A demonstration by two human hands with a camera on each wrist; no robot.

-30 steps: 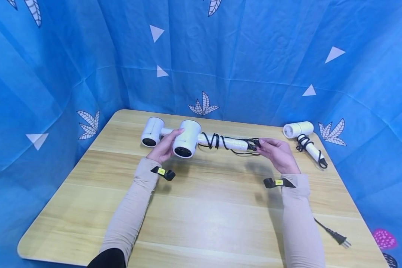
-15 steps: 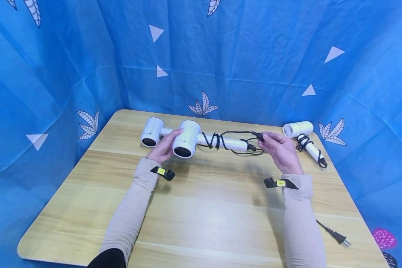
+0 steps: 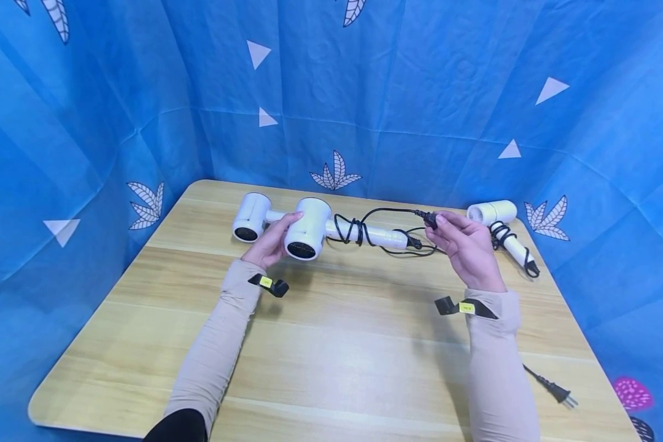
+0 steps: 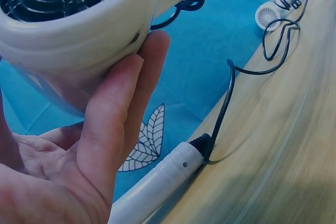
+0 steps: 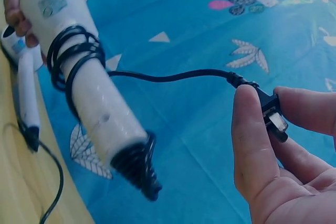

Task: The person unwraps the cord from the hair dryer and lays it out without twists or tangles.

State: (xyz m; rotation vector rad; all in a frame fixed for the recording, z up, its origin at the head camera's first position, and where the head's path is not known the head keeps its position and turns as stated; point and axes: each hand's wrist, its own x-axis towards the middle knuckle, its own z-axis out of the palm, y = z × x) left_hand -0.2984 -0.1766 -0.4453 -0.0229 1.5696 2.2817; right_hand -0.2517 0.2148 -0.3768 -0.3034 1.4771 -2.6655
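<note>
My left hand (image 3: 267, 245) grips a white hair dryer (image 3: 308, 228) by its barrel, holding it above the table with the handle pointing right. Black cord (image 5: 79, 51) is wound in several turns around that handle. Off to the right, my right hand (image 3: 469, 248) pinches the cord's black plug (image 5: 269, 109) between thumb and fingers, its metal prongs showing in the right wrist view. A stretch of cord arcs from the plug back to the windings. Behind my left hand a second white hair dryer (image 3: 251, 216) lies on the table, its handle partly hidden in the head view.
At the table's back right lies a third, smaller white hair dryer (image 3: 493, 213) with its cord wrapped on the handle. A loose black plug (image 3: 558, 391) rests near the right edge of the wooden table (image 3: 331, 362). Blue patterned cloth (image 3: 331, 92) hangs around the table.
My right hand has drawn the plug away from the handle's end, slightly up and right, and a length of cord has come loose with it. The left hand stays put.
</note>
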